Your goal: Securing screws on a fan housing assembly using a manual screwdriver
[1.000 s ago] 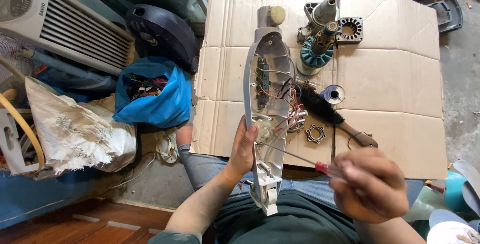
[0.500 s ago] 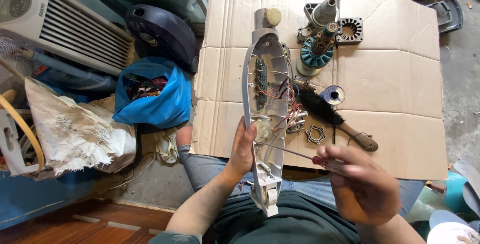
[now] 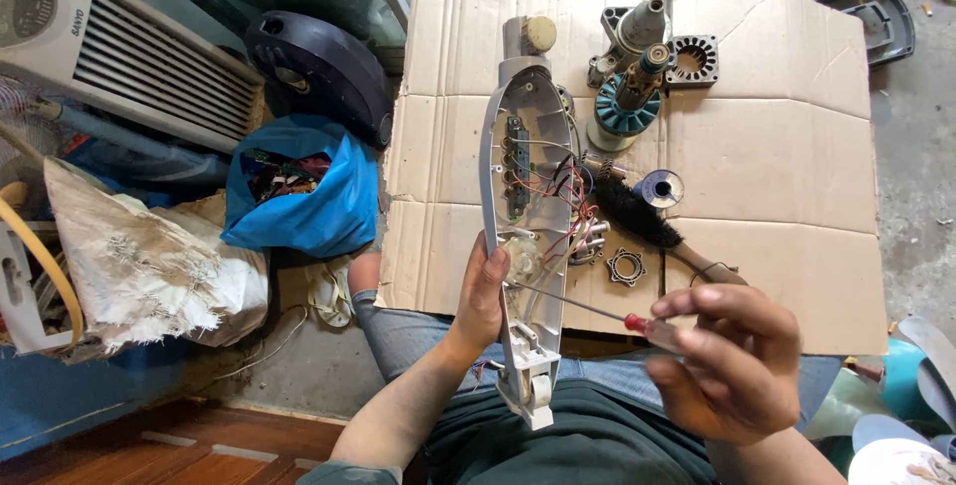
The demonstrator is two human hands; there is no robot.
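Observation:
My left hand (image 3: 484, 298) grips the left edge of a long grey plastic housing (image 3: 531, 216), held open side up over my lap and the cardboard sheet (image 3: 787, 166). Inside it sit a switch block and red, black and white wires (image 3: 563, 191). My right hand (image 3: 732, 361) holds a thin screwdriver (image 3: 588, 308) with a red and clear handle. Its shaft points left, and its tip rests inside the lower part of the housing near a round translucent part.
On the cardboard lie a black brush (image 3: 647, 226), a motor rotor with blue windings (image 3: 627, 112), a stator ring (image 3: 691, 60), a solder reel (image 3: 659, 188) and a toothed metal ring (image 3: 626, 268). A blue bag (image 3: 299, 196), a dark fan base (image 3: 319, 72) and a white sack (image 3: 149, 266) stand left.
My right hand has risen and turned, bringing the screwdriver from low beside the housing up so that its tip lies inside the housing. The left hand keeps its grip.

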